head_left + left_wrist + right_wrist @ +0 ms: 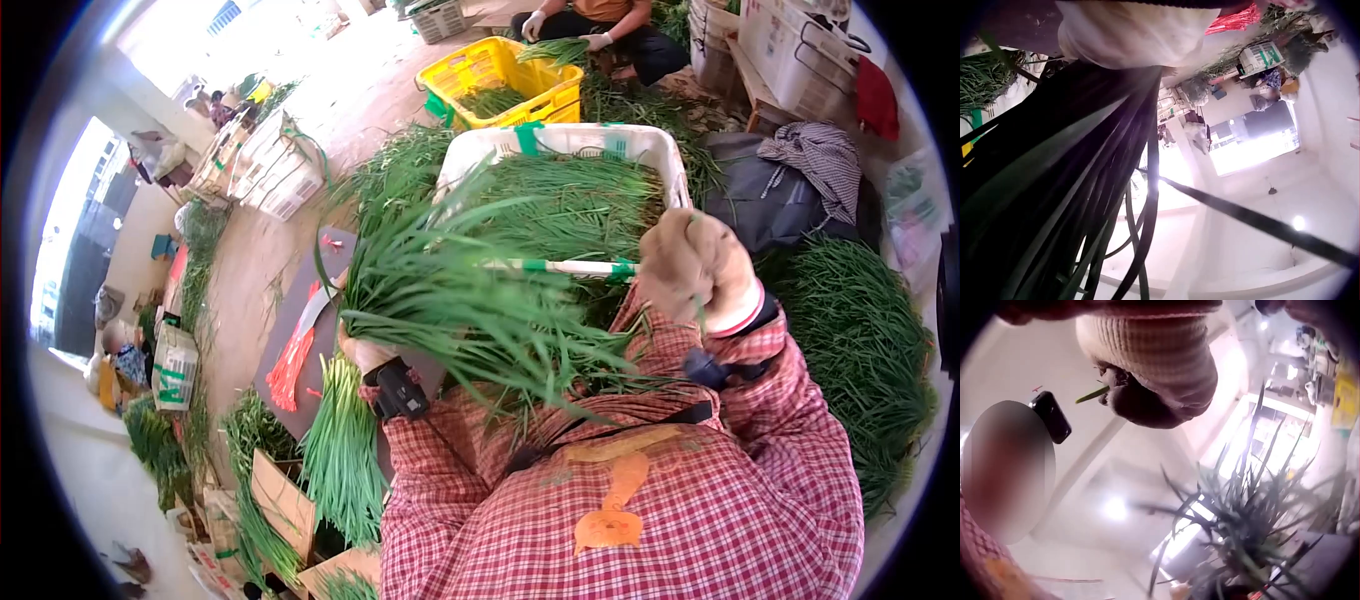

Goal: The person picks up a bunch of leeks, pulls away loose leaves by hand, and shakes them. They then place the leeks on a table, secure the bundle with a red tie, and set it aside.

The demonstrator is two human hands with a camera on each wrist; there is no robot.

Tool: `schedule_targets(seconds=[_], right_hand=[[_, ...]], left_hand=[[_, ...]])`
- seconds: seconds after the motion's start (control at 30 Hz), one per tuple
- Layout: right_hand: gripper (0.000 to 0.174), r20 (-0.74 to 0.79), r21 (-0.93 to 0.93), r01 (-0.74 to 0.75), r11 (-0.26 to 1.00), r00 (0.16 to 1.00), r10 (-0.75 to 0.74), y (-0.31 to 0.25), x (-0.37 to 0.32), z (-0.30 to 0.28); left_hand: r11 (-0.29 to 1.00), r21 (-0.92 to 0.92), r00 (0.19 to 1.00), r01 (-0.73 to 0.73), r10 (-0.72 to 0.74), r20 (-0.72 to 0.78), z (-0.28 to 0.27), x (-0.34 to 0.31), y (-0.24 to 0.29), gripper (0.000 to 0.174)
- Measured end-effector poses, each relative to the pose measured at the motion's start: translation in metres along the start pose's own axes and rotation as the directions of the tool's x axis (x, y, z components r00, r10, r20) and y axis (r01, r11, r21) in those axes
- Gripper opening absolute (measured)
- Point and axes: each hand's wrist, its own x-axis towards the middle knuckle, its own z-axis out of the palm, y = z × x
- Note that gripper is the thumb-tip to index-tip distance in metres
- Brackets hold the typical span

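Note:
A large bunch of long green leaves (440, 290) fans out in front of the checked shirt, blurred in part. The gloved left hand (365, 352) grips it near its left end; in the left wrist view the leaves (1079, 169) spread away from the glove (1129, 34). Raised at the right of the white crate, the gloved right hand (698, 268) has its fingers curled. From that hand (1154, 369), a short green leaf piece (1091, 395) sticks out between the fingers. The right hand is apart from the bunch. The left fingertips are hidden by leaves.
A white crate (675, 160) of greens stands ahead, with a yellow crate (448, 75) beyond it. At left, a board (290, 340) bears red ties (292, 365) and a knife (312, 310). Leaf piles (850, 350) lie at right. Another person (650, 50) sits beyond.

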Motion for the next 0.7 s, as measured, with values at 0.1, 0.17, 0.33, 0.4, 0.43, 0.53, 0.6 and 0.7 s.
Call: schedule_targets(seconds=[0.1,0.17,0.33,0.4,0.43,0.53,0.6,0.7], right_hand=[[0.028,-0.183,-0.314,-0.272,0.910,0.957,0.223,-0.024,-0.023,-0.022],[0.019,-0.242,-0.663,-0.410,0.626,0.909,0.339,-0.021,-0.030,-0.020],[0.028,-0.453,-0.764,-0.496,0.414,0.868,0.204,0.011,-0.020,0.003],[0.048,-0.361,-0.922,-0.368,0.122,0.930,0.075,0.020,-0.009,0.004],[0.053,-0.388,-0.921,-0.390,0.006,0.917,0.088,0.020,0.002,0.017],[0.059,-0.372,-0.916,-0.367,-0.162,0.928,0.001,0.039,0.022,0.028],[0.041,-0.288,-0.940,-0.282,-0.190,0.958,0.005,0.058,0.030,0.020],[0.029,0.112,-0.949,0.134,0.285,0.989,-0.093,0.100,0.037,0.001]], left_hand=[[0.979,-0.192,0.996,0.071,-0.081,-0.046,-0.017,0.031,0.005,0.060],[0.958,-0.262,0.991,0.119,-0.131,-0.027,-0.028,0.046,0.002,0.061],[0.957,-0.261,0.987,0.131,-0.149,-0.053,-0.009,0.037,-0.009,0.055],[0.943,-0.288,0.984,0.168,-0.177,-0.006,-0.010,0.033,-0.009,0.054],[0.953,-0.250,0.984,0.172,-0.176,0.006,-0.017,0.036,-0.009,0.054],[0.974,-0.173,0.989,0.146,-0.149,-0.004,-0.022,0.047,-0.013,0.056],[0.983,-0.172,0.993,0.071,-0.086,-0.084,-0.007,0.040,-0.018,0.061],[0.980,-0.185,0.994,0.077,-0.090,-0.063,0.023,0.014,-0.017,0.052]])
